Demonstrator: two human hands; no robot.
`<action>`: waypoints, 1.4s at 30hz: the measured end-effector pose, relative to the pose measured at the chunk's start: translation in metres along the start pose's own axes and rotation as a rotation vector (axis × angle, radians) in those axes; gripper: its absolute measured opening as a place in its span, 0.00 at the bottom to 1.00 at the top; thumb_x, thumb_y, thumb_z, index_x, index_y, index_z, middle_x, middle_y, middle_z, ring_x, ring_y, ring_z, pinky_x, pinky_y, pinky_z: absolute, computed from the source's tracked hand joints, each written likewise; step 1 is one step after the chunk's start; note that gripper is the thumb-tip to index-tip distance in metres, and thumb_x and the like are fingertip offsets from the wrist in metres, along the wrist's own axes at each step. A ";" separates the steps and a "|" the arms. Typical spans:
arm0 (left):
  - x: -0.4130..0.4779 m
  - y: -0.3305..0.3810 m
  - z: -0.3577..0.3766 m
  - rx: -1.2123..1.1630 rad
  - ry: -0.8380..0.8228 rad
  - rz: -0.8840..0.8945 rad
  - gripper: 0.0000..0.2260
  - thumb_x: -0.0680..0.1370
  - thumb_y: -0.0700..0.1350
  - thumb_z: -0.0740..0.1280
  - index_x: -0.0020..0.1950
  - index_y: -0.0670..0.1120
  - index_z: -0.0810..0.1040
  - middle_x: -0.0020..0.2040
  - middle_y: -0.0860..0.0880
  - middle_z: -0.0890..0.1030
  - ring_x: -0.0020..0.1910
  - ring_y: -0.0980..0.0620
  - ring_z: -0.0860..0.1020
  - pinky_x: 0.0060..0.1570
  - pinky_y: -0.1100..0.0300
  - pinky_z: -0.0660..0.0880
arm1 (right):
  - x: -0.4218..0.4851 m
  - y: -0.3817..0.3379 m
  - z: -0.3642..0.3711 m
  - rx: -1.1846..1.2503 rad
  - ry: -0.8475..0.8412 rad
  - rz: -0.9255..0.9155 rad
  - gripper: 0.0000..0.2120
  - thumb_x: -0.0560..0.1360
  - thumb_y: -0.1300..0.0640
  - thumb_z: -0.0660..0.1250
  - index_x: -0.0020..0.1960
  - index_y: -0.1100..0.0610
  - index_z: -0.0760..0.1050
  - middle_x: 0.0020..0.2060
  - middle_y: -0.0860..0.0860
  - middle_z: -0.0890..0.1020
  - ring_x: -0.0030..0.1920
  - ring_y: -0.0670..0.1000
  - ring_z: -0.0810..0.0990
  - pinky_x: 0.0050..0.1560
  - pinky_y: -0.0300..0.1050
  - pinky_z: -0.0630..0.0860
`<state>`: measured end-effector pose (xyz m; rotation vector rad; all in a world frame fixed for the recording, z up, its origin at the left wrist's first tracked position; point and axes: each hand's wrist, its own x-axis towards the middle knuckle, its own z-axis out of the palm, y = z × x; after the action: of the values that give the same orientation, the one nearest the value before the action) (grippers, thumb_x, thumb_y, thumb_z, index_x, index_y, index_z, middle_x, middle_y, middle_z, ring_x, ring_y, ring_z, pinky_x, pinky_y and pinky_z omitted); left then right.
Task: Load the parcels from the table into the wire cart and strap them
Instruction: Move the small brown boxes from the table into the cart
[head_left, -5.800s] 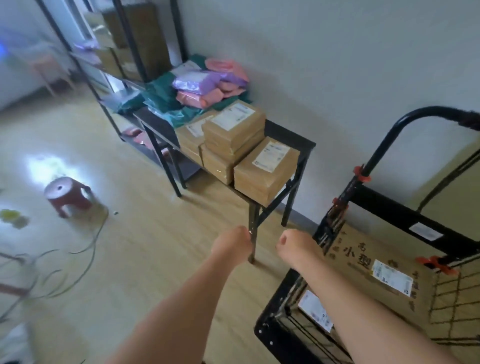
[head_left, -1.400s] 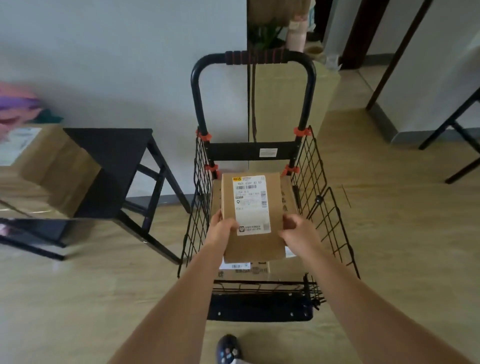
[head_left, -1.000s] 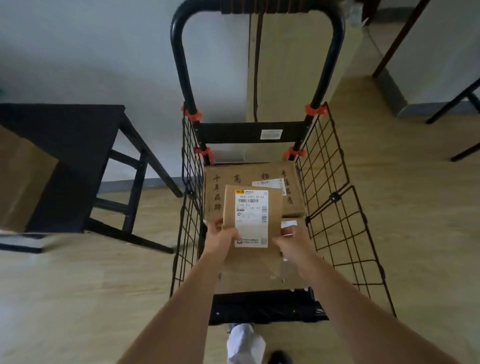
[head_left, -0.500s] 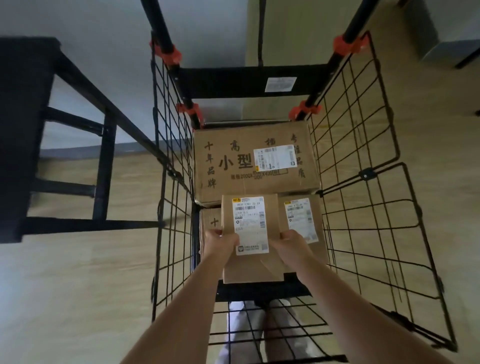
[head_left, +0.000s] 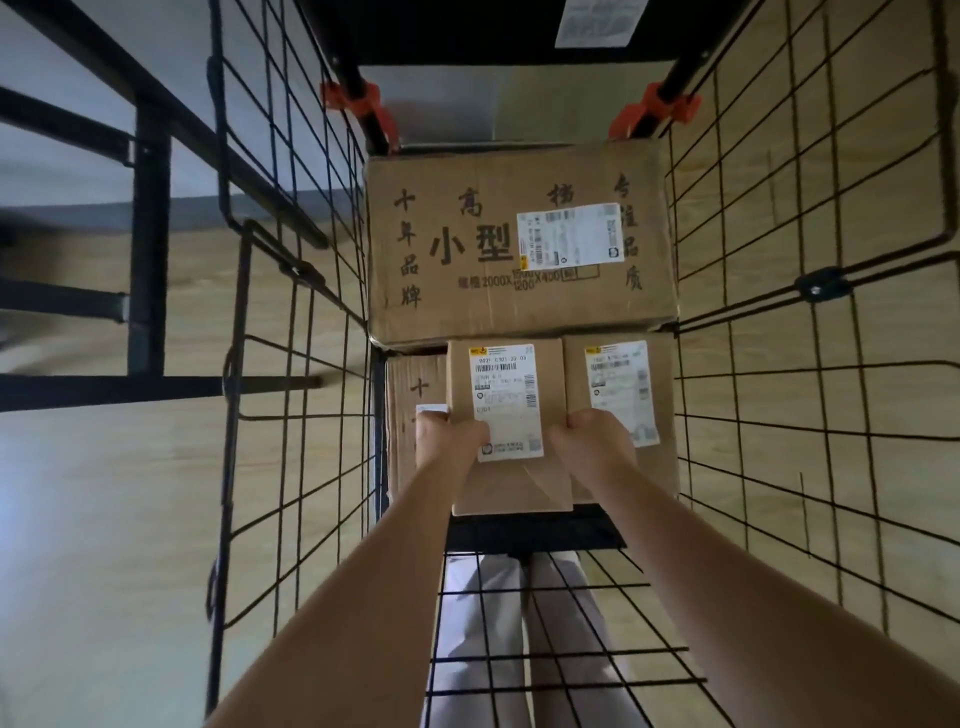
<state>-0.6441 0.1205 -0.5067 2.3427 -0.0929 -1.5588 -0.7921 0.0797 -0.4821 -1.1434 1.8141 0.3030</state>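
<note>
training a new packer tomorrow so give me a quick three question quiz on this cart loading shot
1. Multiple choice: what do the left hand and right hand grip together? A) a strap B) a small labelled parcel C) the cart handle
2. True or false: the wire cart holds no boxes yet.
3. Short answer: the other small labelled parcel lies on which side of the gripped one, the person's left or right?

Key: 1 B. 2 false, a large printed carton lies at the far end. 3 right.
</note>
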 end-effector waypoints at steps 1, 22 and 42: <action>0.006 -0.002 0.003 -0.005 0.000 0.002 0.15 0.72 0.36 0.69 0.52 0.45 0.66 0.46 0.48 0.76 0.40 0.52 0.74 0.30 0.61 0.68 | 0.001 0.000 0.000 0.009 0.016 0.001 0.11 0.75 0.57 0.63 0.45 0.64 0.78 0.33 0.53 0.77 0.33 0.51 0.74 0.28 0.40 0.66; 0.028 -0.009 0.024 0.025 -0.024 -0.004 0.25 0.73 0.36 0.69 0.68 0.42 0.66 0.54 0.46 0.76 0.50 0.46 0.76 0.48 0.53 0.78 | 0.016 -0.003 0.003 -0.023 0.054 -0.016 0.03 0.76 0.60 0.61 0.44 0.57 0.70 0.34 0.49 0.73 0.33 0.47 0.69 0.30 0.41 0.63; -0.096 0.011 -0.039 0.523 0.023 0.263 0.20 0.78 0.45 0.65 0.69 0.46 0.69 0.63 0.46 0.73 0.54 0.49 0.77 0.50 0.55 0.78 | -0.084 -0.037 -0.044 -0.183 0.056 -0.220 0.06 0.76 0.57 0.61 0.47 0.55 0.77 0.38 0.49 0.80 0.39 0.51 0.79 0.37 0.43 0.72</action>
<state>-0.6462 0.1415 -0.4046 2.5825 -0.8605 -1.5075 -0.7775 0.0809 -0.3813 -1.4788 1.7159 0.3151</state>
